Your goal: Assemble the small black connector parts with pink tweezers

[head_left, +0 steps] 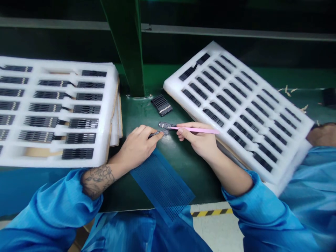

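Two bare hands work over a green bench mat (183, 164), between two white foam trays. At far left, the white foam tray (107, 115) holds rows of black comb-like metal parts (86, 123). Next to it, the tattooed left hand (136, 147), in a blue sleeve (57, 206), pinches a slim dark part (158, 133) between thumb and fingers, which are together and clamped on it; its long axis slants up and to the right, toward the other hand. Just above those fingertips is a flat dark metal piece (165, 125), its long axis nearly level, with the points of a pair of slender pink tweezers (195, 130) at its right end. Those tweezers run almost level and point left, and their tips appear to touch the piece, though how far apart they stand is too small to tell. The right hand (195, 138) grips the tweezers between thumb and fingers, which are closed around the shank. Above the hands, a black comb-shaped part (162, 105) lies on the mat, and below them lies a blue perforated sheet (162, 185). At right, a second white foam tray (262, 101) sits tilted, filled with black strips (213, 117).
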A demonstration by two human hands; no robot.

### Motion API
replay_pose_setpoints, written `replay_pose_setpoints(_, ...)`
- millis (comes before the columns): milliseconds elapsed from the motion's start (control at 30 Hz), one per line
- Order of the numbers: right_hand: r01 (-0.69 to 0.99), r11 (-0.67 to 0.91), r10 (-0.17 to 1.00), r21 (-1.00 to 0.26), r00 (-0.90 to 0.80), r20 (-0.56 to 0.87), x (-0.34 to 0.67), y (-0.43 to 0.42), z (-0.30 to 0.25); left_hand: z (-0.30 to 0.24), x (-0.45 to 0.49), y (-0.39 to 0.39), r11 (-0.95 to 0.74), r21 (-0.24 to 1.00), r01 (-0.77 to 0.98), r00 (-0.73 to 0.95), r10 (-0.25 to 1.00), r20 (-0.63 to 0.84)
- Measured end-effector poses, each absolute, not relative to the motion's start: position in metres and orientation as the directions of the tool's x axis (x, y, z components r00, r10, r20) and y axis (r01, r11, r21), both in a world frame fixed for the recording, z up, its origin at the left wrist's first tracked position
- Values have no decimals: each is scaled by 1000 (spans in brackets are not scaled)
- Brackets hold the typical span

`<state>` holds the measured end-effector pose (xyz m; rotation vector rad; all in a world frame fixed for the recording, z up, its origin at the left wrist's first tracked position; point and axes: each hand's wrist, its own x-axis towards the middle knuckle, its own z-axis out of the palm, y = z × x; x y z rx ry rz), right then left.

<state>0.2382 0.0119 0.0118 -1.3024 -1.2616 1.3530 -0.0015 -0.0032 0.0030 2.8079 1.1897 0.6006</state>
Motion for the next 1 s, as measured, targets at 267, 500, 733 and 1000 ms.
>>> replay_pose_setpoints(267, 119, -85, 981, -989, -161, -103, 243, 13, 16, 2, -2, -3, -707, 182, 683, 626, 695, 354)
replay_pose_setpoints(500, 201, -51, 995, -978, -78, -68, 237, 10, 9, 0, -1, -3, -706, 178, 686, 621, 695, 362)
replay_pose_setpoints(733, 208, -25, 997, -978, -67, -40, 235, 10, 8, -1, -1, -4, -715, 159, 681, 635, 685, 358)
replay_pose_setpoints(1000, 217, -39, 997, -975, -53, -51, 235, 9, 6, -2, -1, -4, -714, 140, 686, 635, 682, 363)
